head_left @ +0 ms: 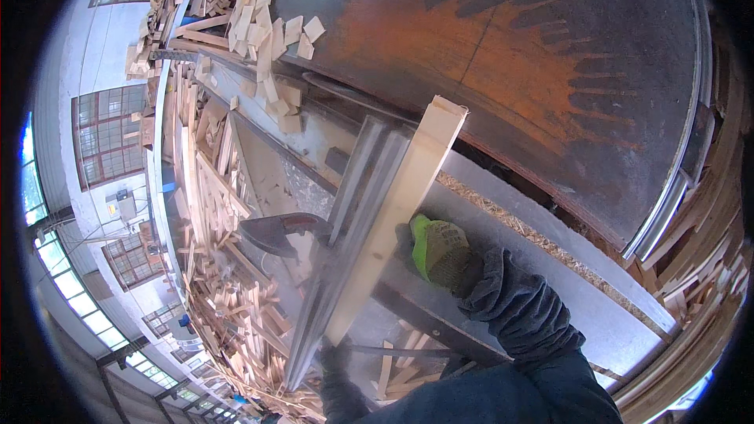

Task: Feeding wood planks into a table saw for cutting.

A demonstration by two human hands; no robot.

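The left hand [336, 361], grip too dim to tell, stood at a pale board's [399, 220] near end; the gloved right hand [441, 253] curled beside it, any pinch hidden. The board lay along a metal rail [353, 243], toward the rust-stained panel's [510, 55] near edge; uneven pressure might have skewed it.

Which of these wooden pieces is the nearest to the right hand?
The long, pale board lying along the grey metal bar: the right hand is at its side. The other pieces lie farther away, mostly in heaps.
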